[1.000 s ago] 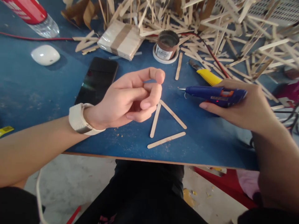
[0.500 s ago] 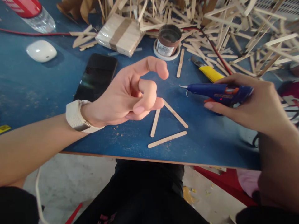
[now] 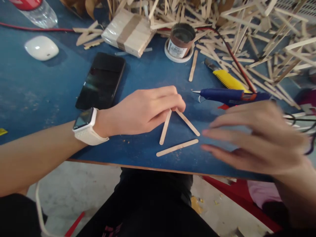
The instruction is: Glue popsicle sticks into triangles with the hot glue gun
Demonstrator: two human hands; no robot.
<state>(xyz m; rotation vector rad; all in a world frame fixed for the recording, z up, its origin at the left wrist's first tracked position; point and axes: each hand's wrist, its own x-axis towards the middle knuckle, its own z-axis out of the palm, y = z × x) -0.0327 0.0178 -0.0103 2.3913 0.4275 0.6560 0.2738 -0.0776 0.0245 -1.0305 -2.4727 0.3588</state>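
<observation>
My left hand (image 3: 150, 110), wearing a white watch (image 3: 85, 125), is palm down with its fingers curled onto the upper ends of two craft sticks. The left stick (image 3: 165, 127) and the right stick (image 3: 188, 123) form an upside-down V; their meeting point is hidden under my fingertips. A third craft stick (image 3: 177, 147) lies across below them, apart from both. My right hand (image 3: 256, 138), smeared by motion, hovers right of the sticks, fingers apart and holding nothing visible. Just beyond it rests a blue hot glue gun (image 3: 222, 95), its nozzle pointing left.
A black phone (image 3: 101, 80), a white mouse (image 3: 41, 48) and a bottle (image 3: 41, 14) are at left. Behind lie a pack of sticks (image 3: 129, 31), a brown jar (image 3: 181, 39) and a large stick pile (image 3: 247, 36). A yellow cutter (image 3: 229, 79) sits behind the glue gun.
My left hand has turned from palm up to palm down and come onto the tops of the two sticks. My right hand has let go of the glue gun and moved toward me.
</observation>
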